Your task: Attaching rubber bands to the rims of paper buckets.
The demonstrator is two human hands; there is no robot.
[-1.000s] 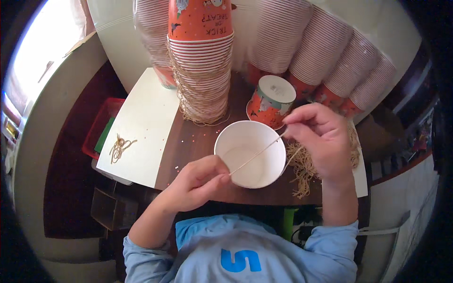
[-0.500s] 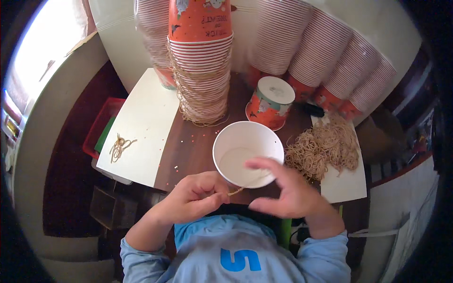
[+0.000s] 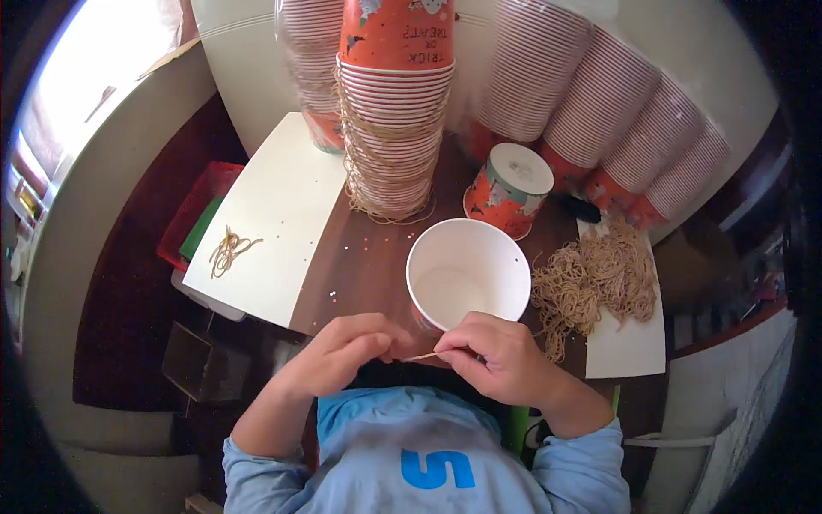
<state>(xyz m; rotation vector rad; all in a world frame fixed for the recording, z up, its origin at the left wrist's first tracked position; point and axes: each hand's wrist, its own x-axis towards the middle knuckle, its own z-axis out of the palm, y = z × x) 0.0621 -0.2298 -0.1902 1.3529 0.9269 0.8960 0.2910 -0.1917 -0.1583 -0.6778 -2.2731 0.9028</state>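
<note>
A white-lined paper bucket stands upright on the table just in front of me, its mouth toward me and a small hole near its right rim. Between my hands, at the bucket's near side, a short length of tan cord is stretched. My left hand is closed around the cord's left end. With thumb and forefinger, my right hand pinches the other end, close to the near rim. How the cord meets the bucket is hidden by my hands.
A tall stack of orange buckets with cords stands behind. An upturned orange bucket sits right of it. Several wrapped bucket stacks line the back. At right lies a tan cord heap; a few cord pieces lie left.
My right hand has come out from over the bucket's mouth and closed on the cord near my left hand. The view has shifted slightly.
</note>
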